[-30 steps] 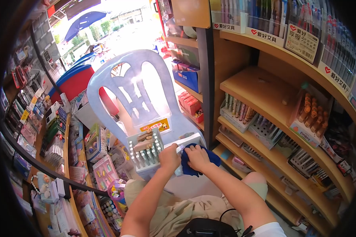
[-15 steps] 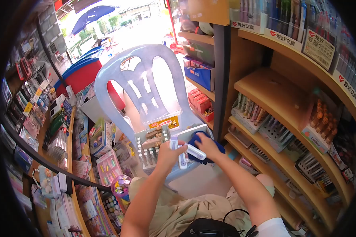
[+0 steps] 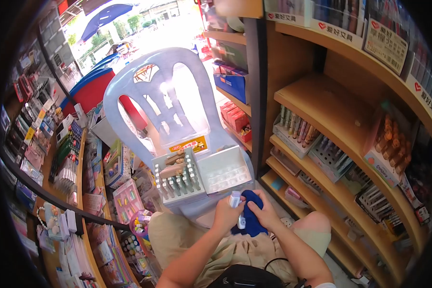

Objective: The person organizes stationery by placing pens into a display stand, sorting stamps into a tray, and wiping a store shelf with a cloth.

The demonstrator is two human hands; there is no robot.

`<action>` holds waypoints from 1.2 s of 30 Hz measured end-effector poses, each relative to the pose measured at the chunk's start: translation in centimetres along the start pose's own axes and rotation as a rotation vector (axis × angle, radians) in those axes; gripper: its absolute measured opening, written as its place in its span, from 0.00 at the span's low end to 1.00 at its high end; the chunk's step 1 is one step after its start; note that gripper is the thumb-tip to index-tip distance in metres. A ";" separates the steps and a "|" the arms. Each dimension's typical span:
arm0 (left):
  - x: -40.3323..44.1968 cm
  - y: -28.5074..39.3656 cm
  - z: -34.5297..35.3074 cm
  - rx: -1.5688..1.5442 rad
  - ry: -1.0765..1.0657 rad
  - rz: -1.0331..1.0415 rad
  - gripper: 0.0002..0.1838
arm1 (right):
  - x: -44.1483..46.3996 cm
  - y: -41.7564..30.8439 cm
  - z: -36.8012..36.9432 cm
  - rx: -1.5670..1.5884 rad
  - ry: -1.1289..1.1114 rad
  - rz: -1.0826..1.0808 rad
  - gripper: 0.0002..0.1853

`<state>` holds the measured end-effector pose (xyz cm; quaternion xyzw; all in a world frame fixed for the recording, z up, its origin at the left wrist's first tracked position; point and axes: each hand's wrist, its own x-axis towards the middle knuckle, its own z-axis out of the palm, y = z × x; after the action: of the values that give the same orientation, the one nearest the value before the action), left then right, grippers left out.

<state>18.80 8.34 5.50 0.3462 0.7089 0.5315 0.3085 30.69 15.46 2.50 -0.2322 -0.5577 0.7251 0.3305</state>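
Observation:
My left hand (image 3: 227,214) is closed around a slim white-and-lavender stick-shaped item (image 3: 234,199); its lower end sticks out below the fingers, and I cannot tell whether there is more than one. Close beside it, my right hand (image 3: 265,212) grips a dark blue cloth (image 3: 255,223), thumb on top, above my lap. Beyond the hands, on the light blue plastic chair (image 3: 111,103), stands a box with a slotted grey insert (image 3: 191,175) holding several upright pen-like items and some brown ones lying across them. Right of it is a white box (image 3: 248,169) with clear dimpled compartments.
Wooden shelves (image 3: 317,98) with pens and boxed stationery rise on the right. Racks of packaged goods (image 3: 74,180) line the left side. A purple basket (image 3: 140,222) stands by my left knee. Behind the chair is a bright doorway.
Both hands have come back from over the chair's boxes to above my lap, bringing the stick-shaped item and the blue cloth. The white box is now uncovered. The view has shifted slightly.

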 end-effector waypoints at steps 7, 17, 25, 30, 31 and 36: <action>-2.1 -1.1 2.6 -0.124 -0.120 -0.111 0.12 | 0.9 1.3 -2.1 -0.102 0.304 0.016 0.09; -0.9 -5.2 1.8 -0.515 0.135 -0.227 0.15 | -1.0 4.1 -0.5 -0.146 0.140 0.102 0.29; -3.1 -4.4 0.8 -0.838 -0.025 -0.235 0.21 | -2.2 4.2 1.3 -0.265 0.177 0.083 0.29; -4.7 -3.8 2.1 -0.958 -0.184 -0.325 0.27 | -2.1 4.4 1.0 -0.344 0.391 0.057 0.21; -5.0 -4.3 2.3 -0.930 -0.235 -0.322 0.29 | -2.0 4.5 0.7 -0.312 0.415 0.110 0.20; -5.4 -4.8 3.7 -0.676 -0.201 -0.221 0.31 | -3.0 6.0 1.1 -0.209 0.385 0.134 0.21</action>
<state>24.06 5.02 0.37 0.1964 0.4924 0.6624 0.5293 30.60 11.60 -3.04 -0.4358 -0.5400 0.6260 0.3558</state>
